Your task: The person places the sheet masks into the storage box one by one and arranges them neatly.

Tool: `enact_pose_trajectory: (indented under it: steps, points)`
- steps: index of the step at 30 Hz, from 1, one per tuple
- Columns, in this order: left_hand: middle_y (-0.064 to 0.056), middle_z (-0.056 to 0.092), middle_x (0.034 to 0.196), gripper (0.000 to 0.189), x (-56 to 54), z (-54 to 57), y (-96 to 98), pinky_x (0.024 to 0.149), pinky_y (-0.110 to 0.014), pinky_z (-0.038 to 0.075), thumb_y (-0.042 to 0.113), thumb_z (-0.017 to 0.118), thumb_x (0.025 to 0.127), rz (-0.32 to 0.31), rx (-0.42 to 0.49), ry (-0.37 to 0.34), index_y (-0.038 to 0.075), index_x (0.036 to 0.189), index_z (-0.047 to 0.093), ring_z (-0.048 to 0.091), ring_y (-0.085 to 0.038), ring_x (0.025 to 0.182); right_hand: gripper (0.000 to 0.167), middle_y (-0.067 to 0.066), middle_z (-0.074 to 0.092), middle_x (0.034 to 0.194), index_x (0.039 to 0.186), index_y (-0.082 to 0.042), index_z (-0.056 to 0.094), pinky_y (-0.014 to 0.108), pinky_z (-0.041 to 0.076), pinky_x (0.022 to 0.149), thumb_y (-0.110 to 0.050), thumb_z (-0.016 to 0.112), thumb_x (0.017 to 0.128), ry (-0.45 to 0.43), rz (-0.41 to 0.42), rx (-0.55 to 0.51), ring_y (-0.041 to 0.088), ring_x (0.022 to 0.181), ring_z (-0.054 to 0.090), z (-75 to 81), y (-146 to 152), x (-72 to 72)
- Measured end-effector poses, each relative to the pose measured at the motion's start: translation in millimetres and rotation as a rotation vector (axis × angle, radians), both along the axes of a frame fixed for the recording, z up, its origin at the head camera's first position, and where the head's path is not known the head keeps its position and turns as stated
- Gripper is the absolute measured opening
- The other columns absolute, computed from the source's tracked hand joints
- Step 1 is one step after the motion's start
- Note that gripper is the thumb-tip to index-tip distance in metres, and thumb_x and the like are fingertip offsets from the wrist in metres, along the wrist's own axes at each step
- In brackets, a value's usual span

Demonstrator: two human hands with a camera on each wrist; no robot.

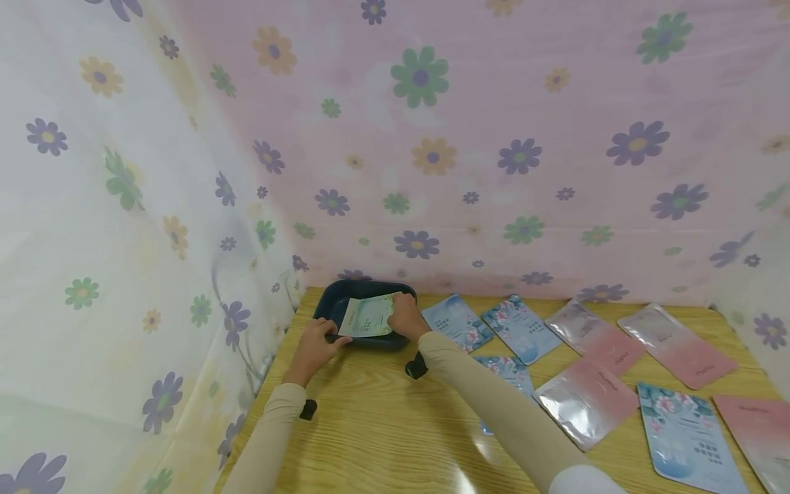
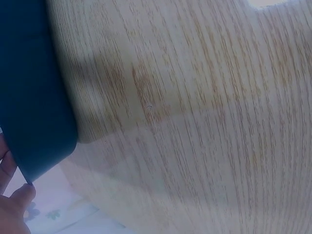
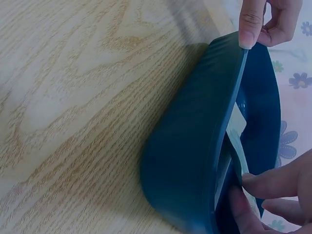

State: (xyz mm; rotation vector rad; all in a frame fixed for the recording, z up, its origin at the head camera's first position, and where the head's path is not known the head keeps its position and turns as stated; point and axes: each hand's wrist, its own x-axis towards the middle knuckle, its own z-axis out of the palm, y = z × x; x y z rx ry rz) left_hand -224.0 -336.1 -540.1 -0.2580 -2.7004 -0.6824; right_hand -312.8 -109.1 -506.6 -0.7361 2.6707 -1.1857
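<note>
A dark blue plastic tray (image 1: 334, 302) stands at the table's back left. At its near left corner, my left hand (image 1: 313, 351) pinches the rim between thumb and fingers; the left wrist view shows the thumb (image 2: 22, 197) on the rim's edge. Over at the right end, my right hand (image 1: 405, 318) holds a pale green sheet-mask packet (image 1: 368, 315) by its right side. In the right wrist view that packet (image 3: 236, 124) lies inside the tray's walls, tilted, with thumb and fingers on either side of it. Its far part is hidden by the tray wall.
Several blue floral mask packets (image 1: 521, 328) and pink-and-silver ones (image 1: 677, 345) lie spread over the right of the wooden table (image 1: 370, 425), some overlapping. My right forearm passes above one blue packet. A flowered cloth (image 1: 469, 206) hangs behind and at the left.
</note>
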Motion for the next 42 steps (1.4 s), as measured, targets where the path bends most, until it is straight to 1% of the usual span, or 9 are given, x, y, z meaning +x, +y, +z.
enact_pose_trajectory:
  steps: [3,6,9,15,19,22,24,27,42]
  points:
    - [-0.012,0.053,0.078,0.032,-0.9,0.8,1.5,0.067,-0.038,0.041,0.028,0.081,0.076,-0.003,0.008,-0.007,0.003,0.078,0.061,0.042,-0.02,0.071,0.014,0.026,0.061,0.099,0.082,0.01,0.065,0.03,0.03,0.055,0.011,0.051,0.078,-0.047,0.016,0.032,0.018,0.057,0.039,2.1,3,2.4]
    - [-0.011,0.053,0.079,0.031,-1.1,2.3,3.9,0.068,-0.038,0.042,0.028,0.08,0.076,-0.003,0.01,-0.011,0.003,0.079,0.061,0.043,-0.02,0.071,0.008,0.032,0.039,0.137,0.073,0.001,0.056,0.033,0.03,0.056,0.005,0.051,0.079,-0.084,0.021,0.088,0.025,0.073,0.043,5.0,7,6.1]
    - [-0.012,0.053,0.078,0.03,-0.1,3.2,6.6,0.067,-0.039,0.042,0.025,0.081,0.076,-0.01,0.012,0.005,0.002,0.078,0.061,0.043,-0.021,0.071,0.017,0.031,0.048,0.123,0.069,-0.008,0.042,0.032,0.023,0.051,0.003,0.052,0.078,-0.094,0.023,0.142,0.024,0.068,0.031,3.5,8,8.6]
    - [-0.01,0.053,0.078,0.032,0.6,1.7,10.2,0.066,-0.038,0.042,0.029,0.08,0.076,-0.022,-0.001,0.013,0.003,0.078,0.061,0.043,-0.019,0.07,0.03,0.014,0.045,0.084,0.066,-0.012,0.03,0.034,0.025,0.06,0.007,0.05,0.077,-0.07,0.075,0.182,0.032,0.08,0.04,-3.1,14,9.8]
    - [-0.01,0.052,0.077,0.032,-0.3,2.8,12.1,0.066,-0.038,0.041,0.029,0.081,0.076,-0.023,0.004,0.015,0.004,0.078,0.06,0.041,-0.019,0.07,0.01,0.021,0.06,0.1,0.081,0.008,0.061,0.035,0.034,0.066,0.012,0.052,0.077,-0.063,0.128,0.057,0.038,0.088,0.052,2.7,25,9.1]
    - [-0.01,0.051,0.077,0.031,-1.2,4.0,13.0,0.065,-0.038,0.041,0.026,0.082,0.075,-0.027,0.022,0.019,0.005,0.077,0.059,0.041,-0.019,0.07,0.035,0.029,0.058,0.119,0.111,0.013,0.062,0.037,0.043,0.07,0.012,0.057,0.077,-0.01,0.155,-0.015,0.041,0.089,0.058,7.8,34,7.5]
    - [-0.009,0.051,0.076,0.031,-2.1,4.1,12.9,0.065,-0.039,0.041,0.025,0.082,0.074,-0.03,0.028,0.025,0.006,0.076,0.059,0.041,-0.02,0.069,0.033,0.025,0.06,0.118,0.111,0.009,0.064,0.038,0.047,0.073,0.01,0.059,0.079,-0.003,0.173,-0.026,0.037,0.081,0.059,10.8,39,6.5]
    - [-0.01,0.051,0.076,0.031,-2.9,3.4,11.5,0.065,-0.038,0.04,0.026,0.082,0.074,-0.027,0.012,0.033,0.006,0.075,0.058,0.04,-0.019,0.069,0.03,0.022,0.062,0.113,0.108,0.005,0.066,0.042,0.049,0.08,0.009,0.059,0.079,0.01,0.192,-0.053,0.034,0.093,0.06,15.8,47,6.1]
    - [-0.008,0.052,0.074,0.031,3.0,5.5,2.4,0.065,-0.038,0.042,0.026,0.083,0.074,-0.031,-0.045,0.044,0.004,0.075,0.061,0.043,-0.019,0.068,0.023,0.018,0.064,0.102,0.103,0.004,0.065,0.035,0.05,0.079,0.003,0.063,0.08,-0.027,0.354,0.002,0.033,0.095,0.06,31.9,92,12.3]
